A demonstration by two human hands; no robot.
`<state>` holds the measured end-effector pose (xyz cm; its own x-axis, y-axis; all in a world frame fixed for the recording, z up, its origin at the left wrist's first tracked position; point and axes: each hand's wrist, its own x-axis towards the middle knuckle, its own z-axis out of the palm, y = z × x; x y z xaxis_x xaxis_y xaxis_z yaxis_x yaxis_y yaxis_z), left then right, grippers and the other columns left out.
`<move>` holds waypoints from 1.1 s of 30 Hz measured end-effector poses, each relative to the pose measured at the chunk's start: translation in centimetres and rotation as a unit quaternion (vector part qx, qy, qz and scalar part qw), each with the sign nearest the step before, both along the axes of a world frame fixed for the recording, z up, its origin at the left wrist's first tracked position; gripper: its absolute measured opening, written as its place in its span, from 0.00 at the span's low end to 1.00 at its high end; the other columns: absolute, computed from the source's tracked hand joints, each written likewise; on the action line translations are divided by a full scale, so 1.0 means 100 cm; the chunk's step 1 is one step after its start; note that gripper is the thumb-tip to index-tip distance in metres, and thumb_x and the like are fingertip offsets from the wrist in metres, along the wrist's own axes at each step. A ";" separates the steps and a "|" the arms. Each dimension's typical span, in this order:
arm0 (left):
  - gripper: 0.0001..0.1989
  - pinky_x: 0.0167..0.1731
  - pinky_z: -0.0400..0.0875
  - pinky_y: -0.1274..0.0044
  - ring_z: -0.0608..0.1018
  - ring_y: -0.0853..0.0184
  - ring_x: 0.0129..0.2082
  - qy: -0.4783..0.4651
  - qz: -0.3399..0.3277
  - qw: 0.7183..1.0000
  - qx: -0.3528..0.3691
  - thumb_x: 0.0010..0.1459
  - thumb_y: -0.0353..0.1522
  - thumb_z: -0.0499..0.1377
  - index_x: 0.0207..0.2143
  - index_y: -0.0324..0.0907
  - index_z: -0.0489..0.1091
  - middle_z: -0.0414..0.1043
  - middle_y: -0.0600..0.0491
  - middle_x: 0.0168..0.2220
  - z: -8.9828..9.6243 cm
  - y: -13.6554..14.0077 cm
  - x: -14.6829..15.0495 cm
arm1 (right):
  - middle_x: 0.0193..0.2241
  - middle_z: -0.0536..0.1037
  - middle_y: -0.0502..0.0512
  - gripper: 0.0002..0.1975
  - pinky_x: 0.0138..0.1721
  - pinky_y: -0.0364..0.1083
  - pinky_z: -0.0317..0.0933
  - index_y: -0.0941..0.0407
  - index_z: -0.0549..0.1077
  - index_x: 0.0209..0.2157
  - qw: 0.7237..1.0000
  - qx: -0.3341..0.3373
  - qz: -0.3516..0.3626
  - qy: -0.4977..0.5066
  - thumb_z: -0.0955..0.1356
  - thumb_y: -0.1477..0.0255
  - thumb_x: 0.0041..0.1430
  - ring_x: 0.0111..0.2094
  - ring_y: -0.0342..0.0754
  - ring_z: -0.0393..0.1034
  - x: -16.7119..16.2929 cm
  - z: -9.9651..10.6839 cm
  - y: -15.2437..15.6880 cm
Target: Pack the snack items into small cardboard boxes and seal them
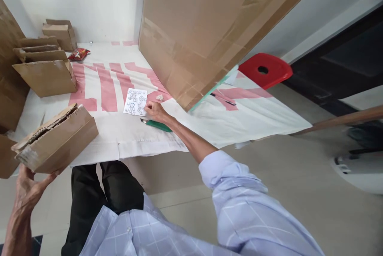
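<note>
My left hand (32, 188) grips a small taped cardboard box (64, 142) from below, holding it tilted at the table's front left edge. My right hand (154, 111) is closed at the right edge of a white sheet with drawn shapes (131, 106); whatever its fingers pinch is hidden. Just below that hand lies a green box cutter (160, 126) with its blade pointing left. A small crumpled whitish bit (159, 98) sits above the hand on the cloth.
A large cardboard sheet (194, 28) stands upright on the cloth-covered table (239, 120). Cardboard boxes (49, 76) and a red snack packet (79, 54) are at the left. A dark pen-like item (223, 99) lies at the right, near a red stool (278, 70).
</note>
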<state>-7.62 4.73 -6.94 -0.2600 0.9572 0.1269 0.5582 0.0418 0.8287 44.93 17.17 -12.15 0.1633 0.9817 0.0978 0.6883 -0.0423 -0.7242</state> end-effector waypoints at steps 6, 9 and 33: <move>0.49 0.65 0.69 0.39 0.76 0.31 0.64 0.004 -0.010 1.000 0.011 0.29 0.48 0.79 0.58 0.54 0.72 0.79 0.49 0.58 -0.001 -0.001 0.002 | 0.38 0.84 0.59 0.04 0.44 0.47 0.63 0.55 0.75 0.33 0.996 -0.054 -0.022 -0.063 0.68 0.72 0.60 0.41 0.51 0.74 -0.003 -0.007 0.005; 0.55 0.72 0.62 0.45 0.69 0.39 0.72 -0.024 -0.082 0.990 0.111 0.34 0.46 0.80 0.66 0.65 0.66 0.72 0.55 0.67 0.005 0.001 0.006 | 0.40 0.85 0.60 0.04 0.45 0.47 0.63 0.56 0.76 0.34 0.993 -0.071 -0.034 -0.092 0.68 0.73 0.61 0.43 0.52 0.73 -0.003 -0.011 0.007; 0.43 0.51 0.85 0.59 0.76 0.47 0.63 0.039 -0.191 0.974 0.118 0.46 0.45 0.77 0.64 0.50 0.68 0.68 0.44 0.63 0.041 -0.002 -0.006 | 0.38 0.81 0.61 0.07 0.44 0.52 0.68 0.52 0.74 0.33 0.985 0.122 0.035 -0.114 0.66 0.70 0.65 0.40 0.55 0.74 -0.061 0.033 -0.025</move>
<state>-8.26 4.54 -2.81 0.1282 0.9242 0.3598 0.5568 -0.3673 0.7450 38.85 14.67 -8.87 0.0424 0.9328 0.3580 0.8297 0.1667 -0.5327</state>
